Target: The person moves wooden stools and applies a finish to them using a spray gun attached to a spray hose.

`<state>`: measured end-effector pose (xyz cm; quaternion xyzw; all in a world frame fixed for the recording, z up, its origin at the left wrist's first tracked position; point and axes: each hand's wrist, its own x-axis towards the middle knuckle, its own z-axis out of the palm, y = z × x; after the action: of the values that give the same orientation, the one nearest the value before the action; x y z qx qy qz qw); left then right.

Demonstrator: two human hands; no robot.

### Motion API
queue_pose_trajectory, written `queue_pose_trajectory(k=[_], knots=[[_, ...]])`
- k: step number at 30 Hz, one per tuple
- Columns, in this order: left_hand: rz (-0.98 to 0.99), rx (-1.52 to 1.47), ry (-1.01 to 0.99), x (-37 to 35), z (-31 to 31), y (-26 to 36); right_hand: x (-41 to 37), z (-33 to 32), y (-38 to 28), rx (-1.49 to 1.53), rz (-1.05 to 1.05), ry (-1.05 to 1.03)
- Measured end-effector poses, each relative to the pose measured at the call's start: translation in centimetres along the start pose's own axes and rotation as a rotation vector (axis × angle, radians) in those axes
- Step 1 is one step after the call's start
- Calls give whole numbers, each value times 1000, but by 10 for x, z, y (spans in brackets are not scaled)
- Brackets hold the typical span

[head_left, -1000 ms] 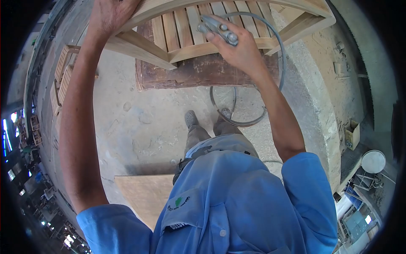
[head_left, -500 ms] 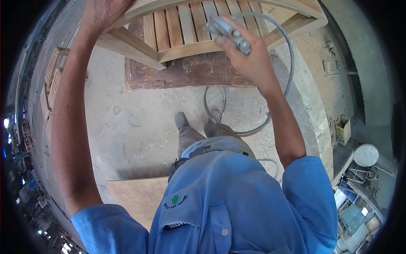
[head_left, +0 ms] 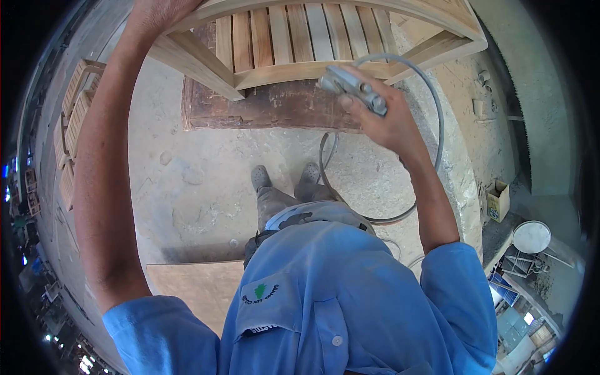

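Observation:
At the top of the head view stands a slatted wooden furniture frame [head_left: 275,76], resting over a brown, worn board [head_left: 275,106]. My left hand [head_left: 164,11] lies on the frame's upper left corner, its fingers mostly cut off by the image edge. In my right hand [head_left: 389,112] is a metallic air tool [head_left: 353,89], with fingers wrapped round it, just in front of the frame's lower rail. A grey hose [head_left: 439,119] runs from the tool and loops down to the floor.
Slatted wooden pieces [head_left: 80,119] stand at the far left. A light plywood sheet [head_left: 194,290] lies beside my body. At the right are an open carton [head_left: 497,201] and a round white-topped container [head_left: 531,237]. My feet are on the dusty floor [head_left: 187,206].
My right hand has moved down and slightly right with the air tool, away from the slats. The hose loop has shifted right. My left hand stays at the frame's corner.

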<state>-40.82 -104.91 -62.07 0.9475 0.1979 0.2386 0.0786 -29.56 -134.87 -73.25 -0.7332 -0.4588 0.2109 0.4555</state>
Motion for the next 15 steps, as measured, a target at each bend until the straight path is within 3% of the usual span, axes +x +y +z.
queue_pose_trajectory(k=[8,11,15], knots=[[-73,-102,-21,-2,-4,7,57,-11,3,-70,-85,207],[-108,-136,-25,-3,-6,16,49,-8,11,-46,-39,155],[-127,-192,3,-5,0,12,4,-9,5,27,116,-61]])
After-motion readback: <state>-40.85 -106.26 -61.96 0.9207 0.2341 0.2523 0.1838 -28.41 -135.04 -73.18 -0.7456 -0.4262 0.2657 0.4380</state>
